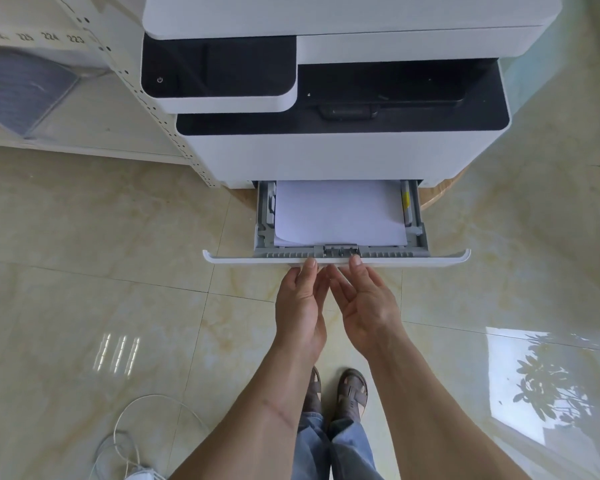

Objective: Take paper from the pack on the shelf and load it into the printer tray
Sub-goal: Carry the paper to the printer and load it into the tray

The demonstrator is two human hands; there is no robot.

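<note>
The paper [340, 213] already lies flat inside the printer tray [336, 257], which is pulled out from the bottom of the printer [326, 98]. The sheets sit between the grey side guides, and the near edge of the stack reaches the small grey length guide [341, 250] at the front of the tray. So I judge that the loading itself is done and I am now at the closing step.

My left hand [300, 306] and my right hand [368, 306] are side by side just in front of the tray. Both are loose and hold nothing; the palms turn toward each other. One fingertip of each hand touches the white front lip of the tray, on either side of the length guide.

The next move, I think, is to push the tray straight back into the printer with even pressure from both hands, so that it does not go in crooked and the stack does not shift away from the guides.
</note>
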